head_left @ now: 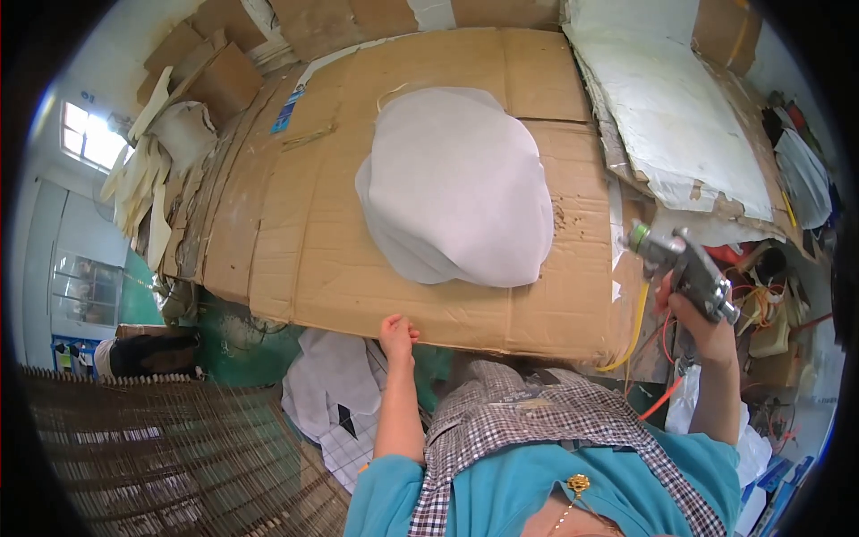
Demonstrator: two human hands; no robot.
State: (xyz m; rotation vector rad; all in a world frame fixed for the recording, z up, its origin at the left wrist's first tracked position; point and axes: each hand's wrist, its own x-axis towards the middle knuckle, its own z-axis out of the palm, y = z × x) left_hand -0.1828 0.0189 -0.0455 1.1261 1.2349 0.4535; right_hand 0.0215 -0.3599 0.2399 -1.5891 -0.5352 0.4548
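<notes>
Printing: blue patch [287, 109] on cardboard [331, 233]; lettering too small to tell;
Fabric [456, 179]: pale grey, rounded layers, wavy-edged; lying mid-cardboard;
Left hand [398, 336]: fingers loosely curled near cardboard's front edge; cannot tell if holding anything;
Right hand [685, 310]: wrapped round metallic spray gun [687, 261]

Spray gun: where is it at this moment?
In the head view, the spray gun is on the right side, gripped in the person's right hand, beside the right edge of the cardboard.

The brown cardboard-covered table [313, 259] bears overlapping, rounded pale grey sheets [456, 183] near its middle.
</notes>
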